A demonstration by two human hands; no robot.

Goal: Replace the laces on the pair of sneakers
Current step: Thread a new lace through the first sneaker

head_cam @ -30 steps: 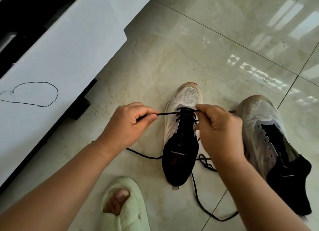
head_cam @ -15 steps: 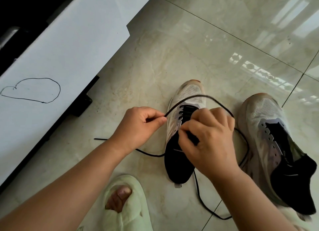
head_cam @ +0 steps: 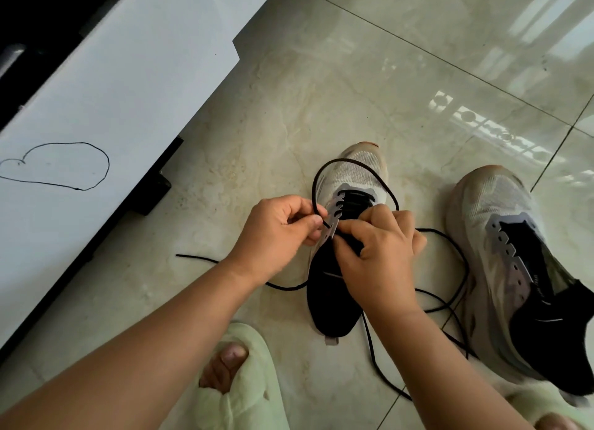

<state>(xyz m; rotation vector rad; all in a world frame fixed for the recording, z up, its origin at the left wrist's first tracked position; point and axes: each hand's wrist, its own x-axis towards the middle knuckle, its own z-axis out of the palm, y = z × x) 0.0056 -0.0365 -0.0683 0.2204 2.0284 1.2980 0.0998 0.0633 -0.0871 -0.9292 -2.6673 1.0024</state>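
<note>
Black lace (head_cam: 350, 165) loops over the toe of the near sneaker (head_cam: 334, 268), which stands on the tiled floor (head_cam: 321, 92) between both hands. The left hand (head_cam: 276, 233) pinches the lace tip at a left eyelet; the right hand (head_cam: 379, 252) is curled on the tongue, hiding the lower eyelets. Slack lace trails across the floor on both sides. A second sneaker (head_cam: 520, 268), unlaced, stands just right. Two sneakers, two green slippers (head_cam: 244, 394), and a white cabinet (head_cam: 112, 85) bearing a drawn heart (head_cam: 54, 166) at left.
</note>
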